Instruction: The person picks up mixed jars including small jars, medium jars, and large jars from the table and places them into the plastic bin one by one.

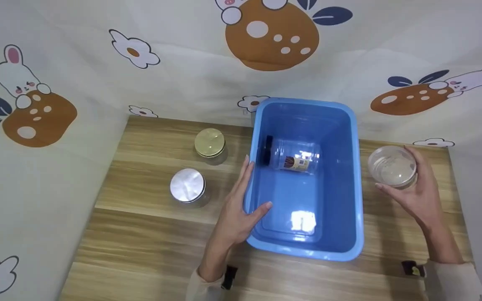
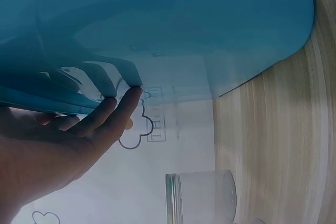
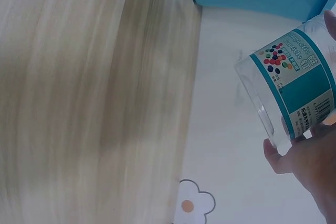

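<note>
Clear plastic shows at the right of the head view: a cylindrical jar with a teal label (image 1: 391, 168), gripped between thumb and fingers of the right hand (image 1: 421, 194). Its round end faces up; its long axis runs roughly toward the camera, and slants from lower left to upper right in the right wrist view. At centre, the left hand (image 1: 236, 218) lays straight fingers against a blue rectangular plastic tub (image 1: 299, 251), thumb over the rim. Loading the tub seems the step in hand; the next move likely calls for lifting the jar over the right rim.
</note>
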Demonstrator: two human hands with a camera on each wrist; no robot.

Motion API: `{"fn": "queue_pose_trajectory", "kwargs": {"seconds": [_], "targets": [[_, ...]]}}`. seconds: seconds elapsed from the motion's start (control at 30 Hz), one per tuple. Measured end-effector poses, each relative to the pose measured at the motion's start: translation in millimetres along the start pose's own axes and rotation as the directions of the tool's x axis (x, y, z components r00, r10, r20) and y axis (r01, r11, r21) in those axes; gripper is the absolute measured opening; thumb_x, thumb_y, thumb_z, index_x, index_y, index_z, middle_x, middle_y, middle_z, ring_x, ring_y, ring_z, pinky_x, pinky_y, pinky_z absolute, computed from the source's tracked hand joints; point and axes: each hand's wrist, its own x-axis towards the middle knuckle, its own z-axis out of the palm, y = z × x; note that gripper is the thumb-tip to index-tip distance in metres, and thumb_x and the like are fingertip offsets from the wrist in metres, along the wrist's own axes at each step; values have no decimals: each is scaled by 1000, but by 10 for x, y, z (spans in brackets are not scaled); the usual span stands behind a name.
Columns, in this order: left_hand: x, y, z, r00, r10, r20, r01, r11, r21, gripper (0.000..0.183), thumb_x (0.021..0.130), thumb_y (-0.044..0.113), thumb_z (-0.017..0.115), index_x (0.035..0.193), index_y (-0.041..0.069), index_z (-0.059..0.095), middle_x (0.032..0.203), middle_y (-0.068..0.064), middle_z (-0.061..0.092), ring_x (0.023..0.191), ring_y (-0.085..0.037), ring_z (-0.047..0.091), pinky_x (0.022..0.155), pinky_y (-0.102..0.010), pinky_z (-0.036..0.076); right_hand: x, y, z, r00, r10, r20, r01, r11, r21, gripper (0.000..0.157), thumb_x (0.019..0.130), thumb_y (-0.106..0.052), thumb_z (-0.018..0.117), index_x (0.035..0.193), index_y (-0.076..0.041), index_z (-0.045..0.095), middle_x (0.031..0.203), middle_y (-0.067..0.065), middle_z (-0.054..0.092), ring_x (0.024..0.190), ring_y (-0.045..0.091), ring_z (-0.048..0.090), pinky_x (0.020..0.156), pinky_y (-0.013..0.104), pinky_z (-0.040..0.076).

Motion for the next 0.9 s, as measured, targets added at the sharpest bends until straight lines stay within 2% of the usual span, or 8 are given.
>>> {"fn": "queue_pose_trajectory", "kwargs": {"seconds": [0.1, 0.23, 0.43, 0.57, 0.67, 0.7, 0.77, 0.9], "targets": [[3, -1, 1, 1000, 7, -1, -7, 1000, -4, 89, 91, 36, 71, 160, 19, 17, 167, -1, 9, 149, -19, 20, 119, -49, 21, -8, -58, -47, 999, -31, -8, 31, 999, -19, 112, 53, 5, 93, 151, -17, 43, 140, 10, 49, 123, 4, 41, 101, 19, 28], [8, 3, -1, 1000, -13, 5, 13, 1000, 8, 90, 91, 39, 71, 161, 21, 17, 167, 4, 7, 149, -19, 19, 119, -51, 20, 7, -139, -119, 996, -91, -13, 90, 995, -33, 112, 51, 6, 93, 149, -19, 46, 136, 4, 52, 120, 3, 42, 100, 18, 29], [11, 9, -5, 1000, -23, 8, 23, 1000, 13, 90, 91, 40, 71, 160, 21, 17, 166, 9, 5, 150, -19, 18, 119, -50, 19, 43, -205, -200, 988, -157, 3, 157, 987, -27, 112, 51, 8, 91, 149, -17, 45, 144, 0, 48, 128, 4, 39, 104, 20, 24], [11, 9, -7, 1000, -17, 9, 17, 1000, 6, 89, 92, 39, 70, 160, 19, 16, 166, 8, 5, 150, -19, 17, 119, -49, 18, 30, -239, -225, 989, -147, 35, 149, 988, -47, 113, 53, 7, 92, 151, -18, 42, 146, 5, 46, 130, 4, 37, 112, 37, 24], [9, 3, -13, 1000, -17, 8, 17, 1000, 5, 90, 92, 39, 70, 160, 19, 16, 167, 7, 6, 150, -18, 17, 120, -48, 18, 23, -272, -237, 990, -126, 56, 130, 989, -68, 115, 54, 4, 93, 153, -21, 39, 146, 12, 44, 130, 6, 37, 111, 54, 24], [9, 1, -15, 1000, -16, 8, 16, 1000, 7, 90, 92, 39, 70, 160, 19, 16, 167, 6, 6, 150, -18, 17, 120, -48, 18, 22, -284, -239, 991, -122, 59, 126, 989, -76, 116, 54, 3, 93, 153, -21, 39, 146, 14, 44, 129, 7, 37, 110, 55, 24], [6, -6, -11, 1000, -10, 5, 10, 1000, 7, 90, 92, 38, 70, 160, 18, 16, 167, 5, 7, 150, -18, 17, 120, -48, 18, 26, -307, -252, 991, -117, 62, 122, 989, -87, 116, 54, 2, 94, 153, -23, 39, 146, 14, 45, 128, 7, 38, 111, 48, 26], [13, -11, 0, 1000, 7, -2, -7, 1000, 5, 89, 92, 36, 71, 160, 17, 17, 167, 1, 9, 150, -18, 18, 120, -47, 19, 38, -353, -282, 986, -157, 63, 163, 982, -96, 117, 52, 5, 93, 153, -21, 40, 142, 13, 47, 125, 4, 38, 105, 22, 28]]}}
